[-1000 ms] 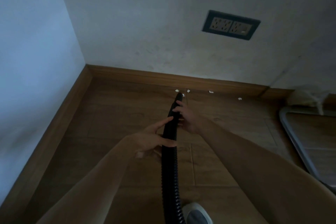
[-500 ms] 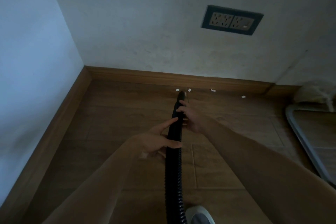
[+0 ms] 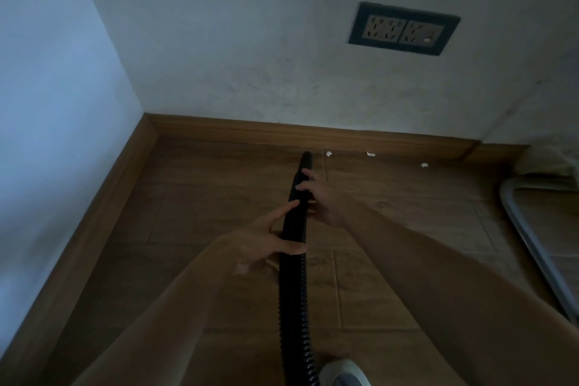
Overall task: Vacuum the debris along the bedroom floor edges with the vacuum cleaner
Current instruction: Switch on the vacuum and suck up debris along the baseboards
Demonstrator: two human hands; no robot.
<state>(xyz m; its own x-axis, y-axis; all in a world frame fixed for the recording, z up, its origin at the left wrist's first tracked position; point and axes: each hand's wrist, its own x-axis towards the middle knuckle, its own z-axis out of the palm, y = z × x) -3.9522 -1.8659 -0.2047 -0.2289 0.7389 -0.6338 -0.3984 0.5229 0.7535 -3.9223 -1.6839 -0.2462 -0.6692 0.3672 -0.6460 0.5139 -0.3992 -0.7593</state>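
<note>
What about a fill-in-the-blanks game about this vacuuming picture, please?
The left hand and the right hand both hold the vacuum hose, whose colour is ____.
The white paper scraps in view along the baseboard number ____.
Every scrap lies to the ____ of the nozzle tip.
The wall socket sits ____ the baseboard.
Missing words: black, three, right, above.

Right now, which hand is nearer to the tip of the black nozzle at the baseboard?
Right. The right hand grips the nozzle just behind its tip; the left hand holds the hose farther back, toward the person.
</note>
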